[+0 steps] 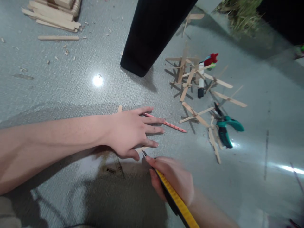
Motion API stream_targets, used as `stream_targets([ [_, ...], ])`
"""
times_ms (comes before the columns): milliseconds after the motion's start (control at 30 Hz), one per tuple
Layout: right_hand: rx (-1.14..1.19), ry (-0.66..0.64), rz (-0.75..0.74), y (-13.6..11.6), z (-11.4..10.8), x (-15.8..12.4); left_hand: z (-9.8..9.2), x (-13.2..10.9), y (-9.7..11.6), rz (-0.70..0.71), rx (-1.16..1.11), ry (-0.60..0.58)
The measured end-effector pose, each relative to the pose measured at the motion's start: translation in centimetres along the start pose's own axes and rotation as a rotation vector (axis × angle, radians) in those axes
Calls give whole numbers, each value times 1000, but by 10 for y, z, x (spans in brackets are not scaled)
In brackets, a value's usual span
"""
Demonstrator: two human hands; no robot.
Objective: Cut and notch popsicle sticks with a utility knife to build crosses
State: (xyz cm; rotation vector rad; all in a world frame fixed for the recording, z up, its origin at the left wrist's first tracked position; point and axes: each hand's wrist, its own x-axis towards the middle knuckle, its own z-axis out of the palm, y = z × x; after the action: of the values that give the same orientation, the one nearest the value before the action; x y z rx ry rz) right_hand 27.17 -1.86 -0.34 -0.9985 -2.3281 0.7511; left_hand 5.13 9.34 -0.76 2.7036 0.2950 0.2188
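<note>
My left hand (133, 131) lies palm down on the table with its fingers spread. It rests over a wooden craft stick (120, 108), whose rounded end sticks out beyond the back of the hand. A red patterned pencil (175, 126) runs out from beneath its fingers. My right hand (173, 177), slightly blurred, is closed round a yellow and black utility knife (177, 198). The knife's blade points at a pale strip of wood (142, 149) near my left thumb. Whether the blade touches the wood I cannot tell.
Crossed craft-stick pieces (187, 80) lie at the right, around a white marker (201, 79). Green-handled pliers (225, 126) sit closer. Upper left holds a pile of craft sticks (52, 17). A tall black object (152, 34) juts in from the top. Dried grass (239, 15) is top right.
</note>
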Motion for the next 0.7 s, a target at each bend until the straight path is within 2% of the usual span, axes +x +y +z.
stream_targets([
  [333,21,-33,10,2,-3,-4,-2,0,2,-33,-23,-69],
  [500,-22,-33,35,0,-5,-6,-1,0,1,-9,-8,-17],
  [700,-54,97,71,3,-5,-6,-1,-1,0,-21,-29,-49],
])
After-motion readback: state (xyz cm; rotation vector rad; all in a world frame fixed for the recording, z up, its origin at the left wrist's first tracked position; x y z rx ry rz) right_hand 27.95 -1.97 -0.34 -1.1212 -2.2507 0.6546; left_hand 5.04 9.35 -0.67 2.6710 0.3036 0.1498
